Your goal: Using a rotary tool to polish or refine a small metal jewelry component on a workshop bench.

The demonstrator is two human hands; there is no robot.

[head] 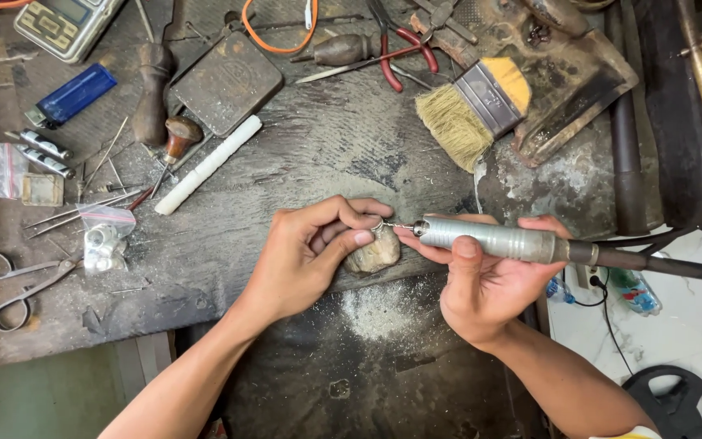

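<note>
My left hand pinches a small silver ring between thumb and forefinger, resting it against a worn wooden bench peg. My right hand grips a grey metal rotary handpiece like a pen. Its thin bit points left and touches the ring. A black flexible shaft runs from the handpiece off the right edge. Pale metal dust lies on the dark surface below the peg.
The scarred workbench carries a bristle brush, red-handled pliers, a white stick, a blue lighter, a small scale, scissors, a dark metal tin, gravers and small plastic bags.
</note>
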